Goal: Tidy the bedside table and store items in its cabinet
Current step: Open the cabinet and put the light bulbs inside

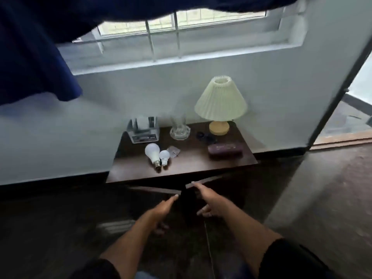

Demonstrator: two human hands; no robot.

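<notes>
Grip: left hand (pixel 164 207) and right hand (pixel 209 200) straight-fingered on cabinet doors (pixel 203 181); holding nothing
Risk: jolted counter (pixel 181 170) may roll bulbs (pixel 152 152) off

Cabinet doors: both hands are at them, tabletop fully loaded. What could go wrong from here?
1. The large bulb and small bulb lie loose on their sides on the bedside table, above the cabinet doors that the left hand and right hand reach for. A jolt could roll them off.
2. The glass vase stands tall at the back, and shaking may tip it.
3. The cabinet interior is dark, so free room cannot be judged.
</notes>
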